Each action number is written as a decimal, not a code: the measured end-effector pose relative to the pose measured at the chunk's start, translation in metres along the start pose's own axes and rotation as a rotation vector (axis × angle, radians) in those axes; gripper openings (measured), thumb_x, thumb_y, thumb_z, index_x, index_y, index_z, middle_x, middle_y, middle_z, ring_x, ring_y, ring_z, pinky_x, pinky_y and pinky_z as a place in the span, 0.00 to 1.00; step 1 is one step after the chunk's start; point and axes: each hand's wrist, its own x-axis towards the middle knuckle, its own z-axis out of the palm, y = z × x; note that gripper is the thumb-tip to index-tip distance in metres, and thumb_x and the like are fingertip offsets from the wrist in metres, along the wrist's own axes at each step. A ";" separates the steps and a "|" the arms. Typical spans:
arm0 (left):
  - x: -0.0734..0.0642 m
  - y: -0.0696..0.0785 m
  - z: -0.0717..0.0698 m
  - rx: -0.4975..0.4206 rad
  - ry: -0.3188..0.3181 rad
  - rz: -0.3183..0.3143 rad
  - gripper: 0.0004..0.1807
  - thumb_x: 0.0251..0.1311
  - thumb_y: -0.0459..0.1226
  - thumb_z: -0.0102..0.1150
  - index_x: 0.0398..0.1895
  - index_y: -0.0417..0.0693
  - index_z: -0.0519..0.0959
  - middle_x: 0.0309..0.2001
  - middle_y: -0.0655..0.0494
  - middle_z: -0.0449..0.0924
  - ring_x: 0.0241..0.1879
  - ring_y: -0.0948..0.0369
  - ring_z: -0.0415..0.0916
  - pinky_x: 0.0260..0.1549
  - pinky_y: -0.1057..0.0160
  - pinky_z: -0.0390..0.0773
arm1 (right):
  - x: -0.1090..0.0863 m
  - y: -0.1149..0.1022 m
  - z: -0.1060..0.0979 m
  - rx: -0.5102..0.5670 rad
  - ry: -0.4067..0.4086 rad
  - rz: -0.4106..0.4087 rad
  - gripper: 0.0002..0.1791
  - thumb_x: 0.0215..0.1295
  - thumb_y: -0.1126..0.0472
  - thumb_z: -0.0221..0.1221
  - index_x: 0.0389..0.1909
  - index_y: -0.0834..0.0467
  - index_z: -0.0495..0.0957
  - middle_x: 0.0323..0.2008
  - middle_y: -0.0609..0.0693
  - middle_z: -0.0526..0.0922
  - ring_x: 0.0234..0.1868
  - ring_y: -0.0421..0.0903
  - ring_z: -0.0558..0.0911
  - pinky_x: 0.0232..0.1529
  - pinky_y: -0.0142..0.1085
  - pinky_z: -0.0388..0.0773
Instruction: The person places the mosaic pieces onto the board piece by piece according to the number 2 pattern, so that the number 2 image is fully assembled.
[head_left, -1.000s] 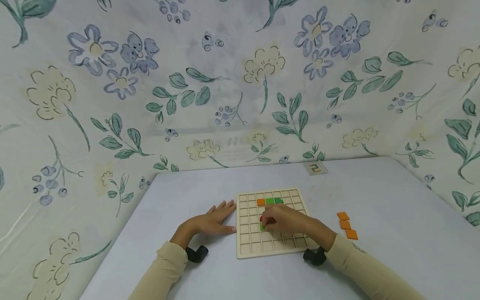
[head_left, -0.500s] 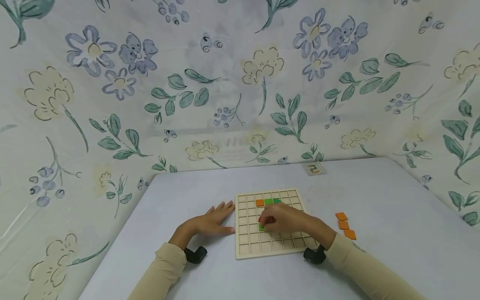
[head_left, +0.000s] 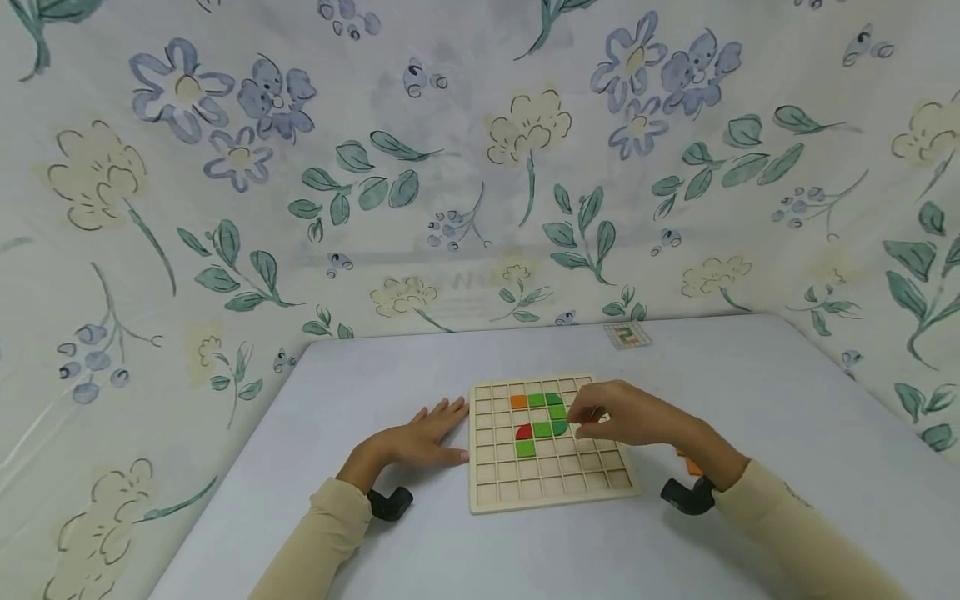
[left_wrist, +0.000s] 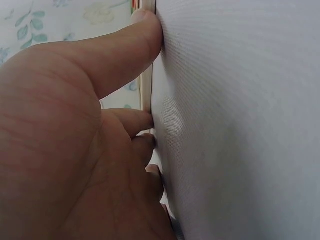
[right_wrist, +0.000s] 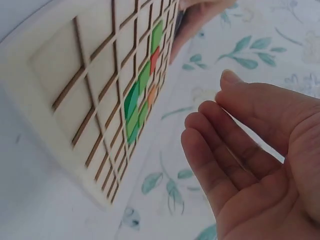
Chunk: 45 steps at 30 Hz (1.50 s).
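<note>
Grip of the right hand (head_left: 637, 412): narrow, fingers loosely bent toward the thumb, raised at the right side of the board (head_left: 553, 483). Left hand (head_left: 416, 442): fingers spread, thumb against the left edge. Board: pale, gridded, flat on the white bench (head_left: 435, 550), bearing orange, red, light-green and round-cornered dark-green tiles (head_left: 542, 430) in a hooked path.

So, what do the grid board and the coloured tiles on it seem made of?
Grid board: probably wood or plywood, with a matte finish; it is pale cream with brown edges along its grid lines. Coloured tiles: perhaps painted wood, though plastic is possible; they look smooth, with no grain visible.
</note>
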 end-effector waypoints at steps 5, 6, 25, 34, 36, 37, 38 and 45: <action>0.000 0.000 0.001 -0.001 -0.003 -0.003 0.51 0.65 0.56 0.59 0.81 0.46 0.45 0.82 0.47 0.39 0.81 0.47 0.29 0.77 0.42 0.31 | -0.022 0.014 -0.012 0.028 0.023 0.040 0.08 0.64 0.63 0.66 0.43 0.58 0.84 0.41 0.51 0.86 0.39 0.35 0.83 0.46 0.29 0.82; 0.000 0.000 0.001 -0.002 -0.003 -0.003 0.51 0.65 0.56 0.59 0.81 0.46 0.45 0.82 0.47 0.39 0.81 0.47 0.29 0.77 0.42 0.31 | -0.026 0.017 -0.013 0.031 0.027 0.043 0.08 0.64 0.63 0.66 0.43 0.58 0.84 0.41 0.51 0.86 0.39 0.35 0.83 0.46 0.28 0.83; 0.000 0.003 0.000 0.000 0.009 -0.012 0.52 0.65 0.56 0.58 0.81 0.45 0.43 0.82 0.47 0.37 0.81 0.45 0.28 0.77 0.40 0.31 | -0.099 0.070 -0.035 0.007 0.199 0.240 0.09 0.65 0.61 0.65 0.44 0.58 0.84 0.39 0.45 0.86 0.37 0.33 0.81 0.40 0.28 0.82; 0.001 0.005 0.001 0.008 -0.006 -0.005 0.54 0.63 0.59 0.59 0.81 0.45 0.43 0.82 0.46 0.36 0.81 0.44 0.28 0.76 0.38 0.31 | -0.112 0.092 -0.031 -0.019 0.182 0.361 0.08 0.66 0.63 0.64 0.44 0.57 0.85 0.41 0.46 0.87 0.41 0.36 0.81 0.41 0.27 0.81; 0.002 0.007 0.000 0.022 -0.003 -0.007 0.55 0.63 0.60 0.59 0.81 0.46 0.42 0.82 0.46 0.36 0.81 0.45 0.28 0.77 0.39 0.30 | -0.113 0.094 -0.030 -0.026 0.181 0.371 0.08 0.66 0.63 0.64 0.44 0.55 0.85 0.42 0.46 0.87 0.42 0.37 0.82 0.41 0.26 0.81; 0.003 0.007 0.000 0.025 0.000 -0.008 0.54 0.63 0.60 0.59 0.81 0.46 0.43 0.82 0.46 0.36 0.81 0.45 0.28 0.77 0.39 0.30 | -0.113 0.095 -0.029 -0.032 0.181 0.364 0.08 0.65 0.63 0.64 0.45 0.55 0.86 0.43 0.47 0.87 0.42 0.37 0.82 0.41 0.26 0.81; 0.003 0.007 0.000 0.025 0.004 -0.011 0.54 0.62 0.60 0.59 0.81 0.47 0.43 0.82 0.46 0.36 0.81 0.45 0.28 0.77 0.39 0.31 | -0.113 0.095 -0.029 -0.031 0.183 0.357 0.09 0.65 0.63 0.64 0.45 0.55 0.86 0.43 0.47 0.87 0.42 0.37 0.82 0.41 0.26 0.81; 0.002 0.005 0.004 0.009 0.013 -0.041 0.54 0.61 0.59 0.62 0.81 0.50 0.45 0.82 0.47 0.38 0.81 0.46 0.29 0.77 0.39 0.31 | -0.109 0.094 -0.026 -0.020 0.153 0.292 0.10 0.63 0.62 0.66 0.45 0.54 0.86 0.44 0.47 0.88 0.42 0.33 0.81 0.43 0.26 0.81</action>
